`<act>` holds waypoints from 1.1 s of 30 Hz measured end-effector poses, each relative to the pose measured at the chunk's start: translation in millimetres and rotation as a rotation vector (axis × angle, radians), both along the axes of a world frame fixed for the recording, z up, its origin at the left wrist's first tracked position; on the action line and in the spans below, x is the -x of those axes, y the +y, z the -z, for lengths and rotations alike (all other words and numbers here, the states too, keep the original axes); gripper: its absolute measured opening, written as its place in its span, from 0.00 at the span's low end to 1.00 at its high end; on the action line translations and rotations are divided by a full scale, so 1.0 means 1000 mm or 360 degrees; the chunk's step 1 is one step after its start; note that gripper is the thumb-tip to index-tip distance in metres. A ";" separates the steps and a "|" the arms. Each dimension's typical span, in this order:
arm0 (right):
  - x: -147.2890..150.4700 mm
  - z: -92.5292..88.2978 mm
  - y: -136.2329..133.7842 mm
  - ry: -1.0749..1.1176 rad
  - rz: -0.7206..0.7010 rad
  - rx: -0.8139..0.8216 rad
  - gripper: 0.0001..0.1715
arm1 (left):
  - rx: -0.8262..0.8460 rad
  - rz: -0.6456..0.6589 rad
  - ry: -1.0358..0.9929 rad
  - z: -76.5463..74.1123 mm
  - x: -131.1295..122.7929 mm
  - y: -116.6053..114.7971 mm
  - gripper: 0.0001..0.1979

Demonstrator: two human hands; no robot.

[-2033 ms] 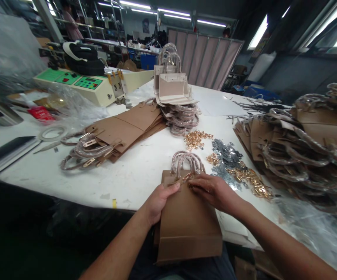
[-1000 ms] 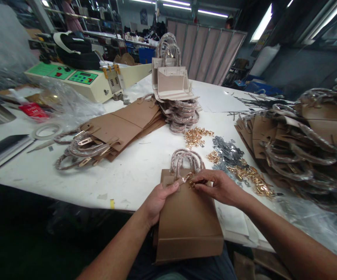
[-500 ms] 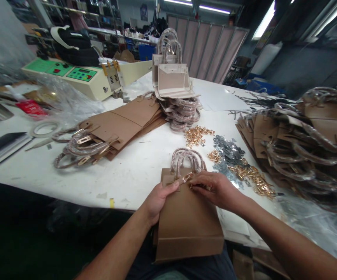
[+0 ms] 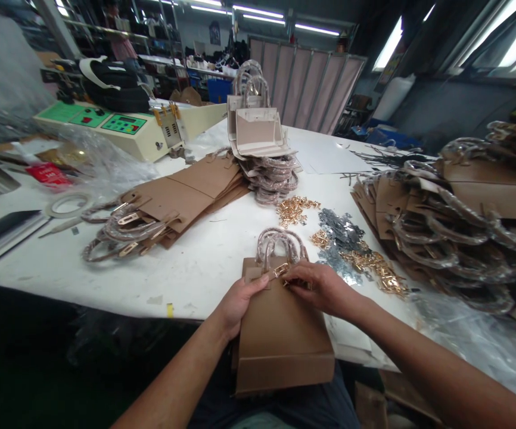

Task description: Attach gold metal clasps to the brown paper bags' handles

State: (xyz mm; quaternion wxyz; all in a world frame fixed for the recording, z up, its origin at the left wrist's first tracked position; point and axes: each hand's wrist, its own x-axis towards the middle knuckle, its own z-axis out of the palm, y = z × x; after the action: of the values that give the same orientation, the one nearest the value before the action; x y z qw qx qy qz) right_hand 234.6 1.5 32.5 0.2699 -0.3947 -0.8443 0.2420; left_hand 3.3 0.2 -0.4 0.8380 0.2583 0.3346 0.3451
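Observation:
A flat brown handbag (image 4: pixel 280 336) lies at the near edge of the white table (image 4: pixel 204 262), its wrapped handles (image 4: pixel 278 244) pointing away from me. My left hand (image 4: pixel 238 301) grips the bag's upper left side, thumb on top. My right hand (image 4: pixel 318 289) is closed in a pinch at the bag's top, on a small gold metal clasp (image 4: pixel 281 271) by the handle base.
Loose gold fittings (image 4: pixel 294 210) and grey metal pieces (image 4: pixel 341 229) lie just beyond the bag. Stacks of brown bags (image 4: pixel 177 199) sit left, a larger heap (image 4: pixel 454 208) right. A cream and green machine (image 4: pixel 119 128) stands at the back left, a tape roll (image 4: pixel 65 205) near it.
Both hands stay at the bag's top; the right hand's fingers have shifted slightly on the gold clasp. The view has drifted a little.

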 end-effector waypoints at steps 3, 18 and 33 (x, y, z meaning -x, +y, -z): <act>0.003 0.004 -0.001 -0.0080 0.0066 -0.0054 0.14 | 0.0009 0.0004 -0.0011 0.000 0.000 0.000 0.21; 0.007 0.011 -0.009 -0.0378 0.0214 -0.0238 0.11 | 0.0030 -0.0014 0.0012 0.001 -0.002 0.002 0.23; 0.017 0.013 -0.021 -0.0237 0.0445 -0.0166 0.10 | -0.0058 -0.0074 0.0064 -0.003 -0.006 -0.005 0.16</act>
State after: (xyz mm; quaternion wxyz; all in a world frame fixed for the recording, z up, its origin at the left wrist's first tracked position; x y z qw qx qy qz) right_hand 218.0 -19.8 19.0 0.2578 -0.5107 -0.8102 0.1278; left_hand 9.4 -4.5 2.7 0.8181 0.2726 0.3508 0.3652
